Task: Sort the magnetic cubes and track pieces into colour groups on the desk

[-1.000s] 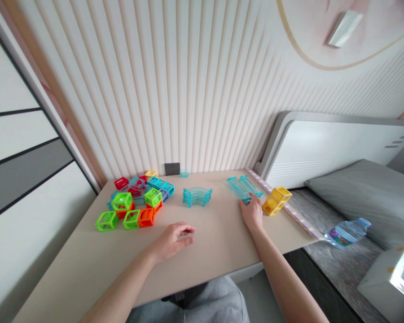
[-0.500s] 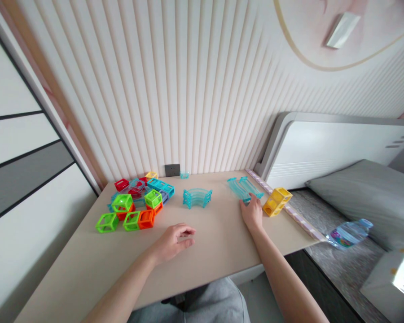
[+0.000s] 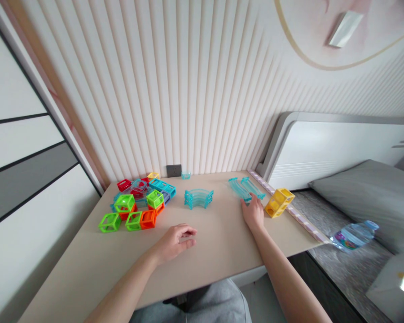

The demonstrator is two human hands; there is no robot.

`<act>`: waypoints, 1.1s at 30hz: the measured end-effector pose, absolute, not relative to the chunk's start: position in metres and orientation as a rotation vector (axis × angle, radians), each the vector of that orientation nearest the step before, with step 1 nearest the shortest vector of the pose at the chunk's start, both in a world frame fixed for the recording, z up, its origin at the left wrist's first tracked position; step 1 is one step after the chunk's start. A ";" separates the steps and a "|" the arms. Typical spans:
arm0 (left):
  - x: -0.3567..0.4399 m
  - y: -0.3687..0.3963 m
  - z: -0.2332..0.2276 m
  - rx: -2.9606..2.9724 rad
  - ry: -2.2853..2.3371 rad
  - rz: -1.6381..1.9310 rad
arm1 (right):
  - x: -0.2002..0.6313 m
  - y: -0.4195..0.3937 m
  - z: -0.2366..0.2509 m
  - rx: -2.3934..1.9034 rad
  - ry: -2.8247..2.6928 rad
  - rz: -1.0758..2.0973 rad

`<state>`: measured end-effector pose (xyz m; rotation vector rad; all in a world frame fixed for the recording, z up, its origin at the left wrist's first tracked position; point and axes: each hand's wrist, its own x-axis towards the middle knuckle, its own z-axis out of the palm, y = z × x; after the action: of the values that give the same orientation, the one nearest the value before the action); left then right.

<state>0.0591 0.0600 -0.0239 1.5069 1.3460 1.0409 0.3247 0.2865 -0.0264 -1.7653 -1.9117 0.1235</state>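
My left hand (image 3: 177,242) rests on the table, its fingers loosely curved and the thumb apart, with nothing in it. Ahead of it stands a stack of curved translucent blue track pieces (image 3: 199,198). On the right, my right hand (image 3: 254,214) touches the near end of two longer translucent blue track pieces (image 3: 239,188) lying side by side. Its thumb and index finger are spread; the other fingertips are partly hidden. Just right of this hand, a yellow block of open-frame cubes (image 3: 278,202) stands near the table's edge.
On the left of the table (image 3: 218,244) lies a pile of open-frame cubes, among them a green cube (image 3: 109,222) and an orange cube (image 3: 148,219). A small clear blue piece (image 3: 186,175) sits by the wall socket (image 3: 173,170). A plastic bottle (image 3: 354,235) lies on the bed.
The view has shifted slightly, so everything appears a little to the right. Both hands and the track pieces hold nearly the same places on the table.
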 end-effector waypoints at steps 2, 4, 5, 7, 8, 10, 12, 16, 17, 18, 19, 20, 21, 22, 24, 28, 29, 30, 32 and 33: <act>0.059 0.060 -0.025 1.510 1.344 1.044 | 0.324 0.286 -0.026 -1.778 -1.920 0.126; 0.059 0.060 -0.025 1.511 1.345 1.047 | 0.324 0.286 -0.025 -1.788 -1.926 0.129; 0.059 0.060 -0.025 1.511 1.348 1.047 | 0.324 0.285 -0.025 -1.792 -1.928 0.128; 0.059 0.060 -0.025 1.509 1.353 1.039 | 0.324 0.285 -0.024 -1.797 -1.931 0.123; 0.059 0.060 -0.025 1.506 1.353 1.035 | 0.324 0.284 -0.024 -1.800 -1.933 0.119; 0.059 0.061 -0.025 1.498 1.349 1.034 | 0.323 0.284 -0.024 -1.807 -1.938 0.112; 0.059 0.061 -0.024 1.489 1.343 1.042 | 0.323 0.284 -0.023 -1.816 -1.943 0.108; 0.060 0.061 -0.022 1.481 1.356 1.045 | 0.321 0.287 -0.020 -1.838 -1.946 0.100; 0.060 0.061 -0.021 1.482 1.360 1.043 | 0.321 0.287 -0.019 -1.844 -1.945 0.099; 0.060 0.060 -0.021 1.486 1.363 1.039 | 0.320 0.288 -0.019 -1.849 -1.944 0.099; 0.060 0.060 -0.021 1.490 1.366 1.037 | 0.320 0.289 -0.018 -1.856 -1.943 0.099; 0.060 0.060 -0.022 1.494 1.370 1.035 | 0.320 0.289 -0.018 -1.861 -1.943 0.098; 0.059 0.060 -0.022 1.498 1.374 1.034 | 0.320 0.290 -0.018 -1.865 -1.944 0.096; 0.059 0.060 -0.022 1.501 1.375 1.035 | 0.320 0.290 -0.017 -1.869 -1.947 0.094; 0.059 0.060 -0.022 1.505 1.371 1.031 | 0.320 0.290 -0.017 -1.871 -1.959 0.089; 0.059 0.060 -0.021 1.508 1.361 1.020 | 0.319 0.289 -0.015 -1.875 -1.997 0.080; 0.059 0.060 -0.020 1.508 1.360 1.021 | 0.318 0.289 -0.015 -1.877 -2.002 0.075; 0.059 0.060 -0.020 1.509 1.359 1.024 | 0.317 0.288 -0.014 -1.881 -2.004 0.069; 0.059 0.060 -0.021 1.513 1.355 1.029 | 0.315 0.287 -0.013 -1.886 -2.003 0.053; 0.059 0.060 -0.021 1.514 1.355 1.031 | 0.314 0.287 -0.013 -1.886 -2.005 0.044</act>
<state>0.0591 0.0603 -0.0210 1.5142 1.3549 1.0306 0.3140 0.2867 -0.0133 -1.8856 -2.0047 0.0436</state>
